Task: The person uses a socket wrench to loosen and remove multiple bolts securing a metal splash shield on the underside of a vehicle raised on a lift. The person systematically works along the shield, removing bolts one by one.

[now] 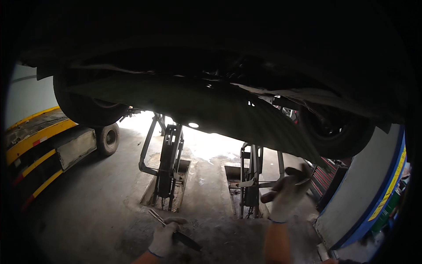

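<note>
My left hand (165, 235), in a pale work glove, is closed around a hand tool (188, 241) with a slim silver end and a broad dark end. The tool's exact kind is too dim to make out. My right hand (288, 193) is raised at the right, its glove dark at the fingers. Those fingers are apart, and nothing shows in them. Just above the right hand is the lower edge of a broad dark panel (176, 99) under a raised vehicle. Much of the underside is in deep shadow.
Two lift frames (169, 163) (250, 180) rise from floor pits. The raised vehicle's wheels (85, 108) (336, 136) hang on either side. A yellow-trimmed truck (79, 149) stands left. At right are a red-drawered tool chest (325, 178) and a blue-edged white panel (365, 189).
</note>
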The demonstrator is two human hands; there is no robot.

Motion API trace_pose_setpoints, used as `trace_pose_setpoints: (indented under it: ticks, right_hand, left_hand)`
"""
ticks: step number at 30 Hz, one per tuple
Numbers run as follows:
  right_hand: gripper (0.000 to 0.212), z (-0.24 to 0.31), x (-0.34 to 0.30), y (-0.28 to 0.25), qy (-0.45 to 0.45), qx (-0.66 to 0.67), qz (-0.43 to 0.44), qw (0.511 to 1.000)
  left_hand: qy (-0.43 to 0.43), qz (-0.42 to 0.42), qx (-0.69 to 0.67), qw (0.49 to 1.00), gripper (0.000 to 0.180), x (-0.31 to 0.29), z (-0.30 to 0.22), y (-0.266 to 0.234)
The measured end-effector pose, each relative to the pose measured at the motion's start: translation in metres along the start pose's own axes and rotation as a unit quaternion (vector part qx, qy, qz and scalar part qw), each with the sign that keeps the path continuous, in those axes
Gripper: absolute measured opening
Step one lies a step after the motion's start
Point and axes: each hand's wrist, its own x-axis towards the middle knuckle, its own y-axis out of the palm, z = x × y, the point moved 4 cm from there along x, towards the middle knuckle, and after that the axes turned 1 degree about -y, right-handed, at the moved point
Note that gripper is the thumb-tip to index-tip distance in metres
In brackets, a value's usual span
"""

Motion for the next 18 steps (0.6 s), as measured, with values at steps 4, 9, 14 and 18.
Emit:
trace_pose_setpoints:
  ticks: [4,9,14,18]
  right_hand:
    - [0.027,0.009,0.068,-0.045,-0.082,0.048,-0.016,0.995]
    - [0.01,0.013,0.117,-0.036,-0.029,0.103,0.09,0.99]
    - [0.013,0.041,0.162,-0.009,-0.101,0.05,0.064,0.992]
    - [0.02,0.057,0.189,0.005,-0.129,0.08,0.089,0.984]
  left_hand:
    - [0.205,0.039,0.069,0.975,0.046,-0.006,-0.11,0.018]
    - [0.611,-0.09,0.182,0.765,0.05,-0.014,-0.245,0.054]
    - [0.657,-0.162,0.358,0.644,0.044,0.01,-0.329,0.106]
    - [0.603,-0.22,0.453,0.619,0.047,0.021,-0.349,0.112]
